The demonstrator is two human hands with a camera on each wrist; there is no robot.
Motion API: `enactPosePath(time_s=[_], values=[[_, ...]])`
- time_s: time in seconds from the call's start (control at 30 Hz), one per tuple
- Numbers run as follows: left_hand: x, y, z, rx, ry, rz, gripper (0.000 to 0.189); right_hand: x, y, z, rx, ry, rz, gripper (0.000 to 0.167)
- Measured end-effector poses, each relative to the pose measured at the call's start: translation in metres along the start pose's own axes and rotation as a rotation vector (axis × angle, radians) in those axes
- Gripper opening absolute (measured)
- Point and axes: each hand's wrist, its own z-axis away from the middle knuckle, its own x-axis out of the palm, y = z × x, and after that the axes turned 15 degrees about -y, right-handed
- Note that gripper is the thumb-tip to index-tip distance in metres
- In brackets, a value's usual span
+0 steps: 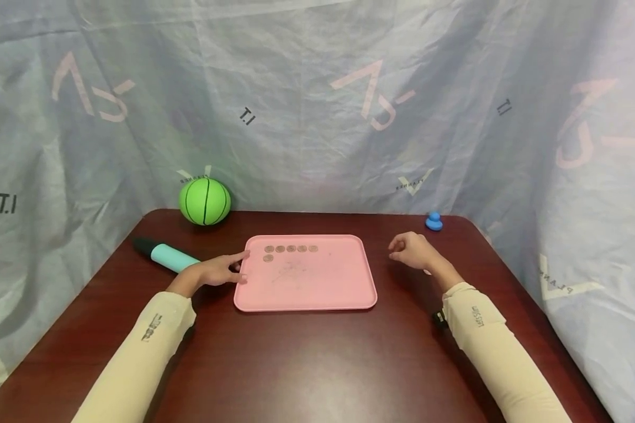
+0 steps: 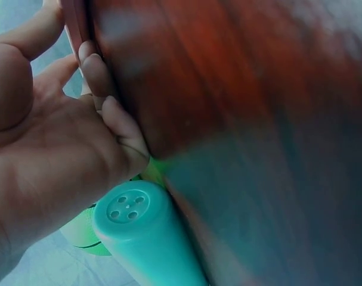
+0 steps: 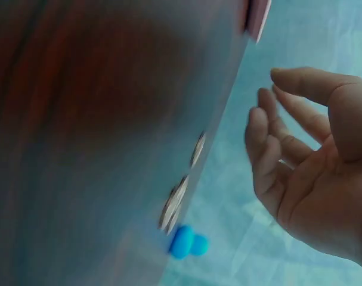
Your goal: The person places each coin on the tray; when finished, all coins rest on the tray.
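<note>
A pink tray (image 1: 317, 288) lies on the table, with several round coins (image 1: 291, 249) in a row near its far left edge and one coin (image 1: 268, 258) below them. My left hand (image 1: 219, 270) touches the tray's left rim, with thumb and index finger spread; in the left wrist view its other fingers bend near the tabletop. My right hand (image 1: 415, 251) hovers right of the tray, fingers loosely bent. In the right wrist view its thumb and index tips come close, with nothing visible between them. Several coins (image 3: 175, 202) lie on the table near this hand.
Behind the left hand lies a turquoise cylinder with a black end (image 1: 171, 257). A green ball (image 1: 205, 201) sits at the back left and a small blue duck-like toy (image 1: 434, 221) at the back right. A grey cloth (image 1: 307, 117) hangs behind the dark wooden table (image 1: 307, 364).
</note>
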Motion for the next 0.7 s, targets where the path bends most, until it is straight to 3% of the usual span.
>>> enactPosePath(time_s=[0.27,0.5,0.7], values=[[0.000,-0.004,-0.002,0.007,-0.007,0.008,0.081,-0.012,0.029,0.016,0.099,-0.102,-0.022,0.020],[0.000,-0.003,-0.002,0.014,-0.006,0.002,0.081,-0.015,0.038,0.016,0.175,-0.163,-0.081,0.029],[0.000,-0.004,-0.004,0.011,-0.002,0.005,0.082,-0.016,0.041,0.014,0.190,-0.195,-0.084,0.036]])
